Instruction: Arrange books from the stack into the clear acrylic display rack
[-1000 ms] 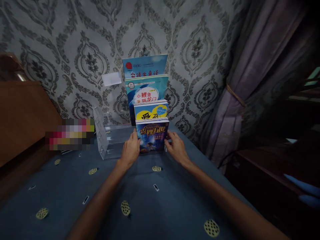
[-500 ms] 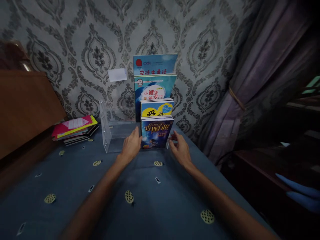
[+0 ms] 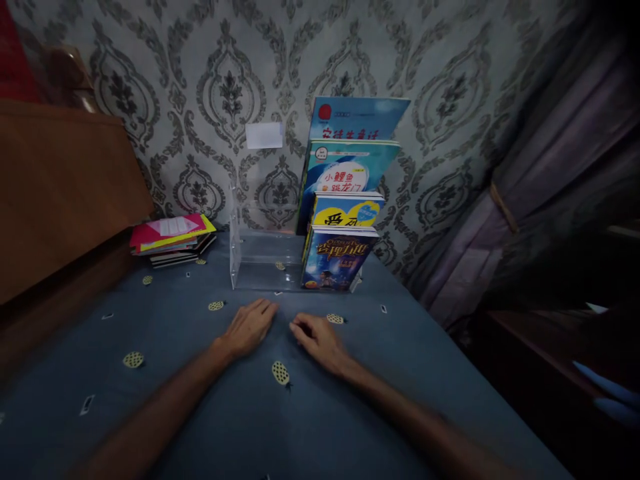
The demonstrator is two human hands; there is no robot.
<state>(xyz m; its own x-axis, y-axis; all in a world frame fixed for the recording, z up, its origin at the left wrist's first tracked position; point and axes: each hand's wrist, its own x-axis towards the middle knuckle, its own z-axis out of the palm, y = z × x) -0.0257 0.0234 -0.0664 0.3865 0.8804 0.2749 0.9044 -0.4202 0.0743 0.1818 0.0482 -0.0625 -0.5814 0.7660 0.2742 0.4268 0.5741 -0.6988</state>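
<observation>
The front book stands upright mid-frame, just above the nearer right grip — half-curled, empty — while the left grip lies outstretched, empty.

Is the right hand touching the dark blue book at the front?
No, blue cloth shows between the right hand and the dark blue book.

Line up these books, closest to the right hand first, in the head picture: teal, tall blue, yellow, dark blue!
From the right hand:
1. Dark blue book, at the front.
2. Yellow book, just behind it.
3. Teal book, behind that.
4. Tall blue book, at the back.
</observation>
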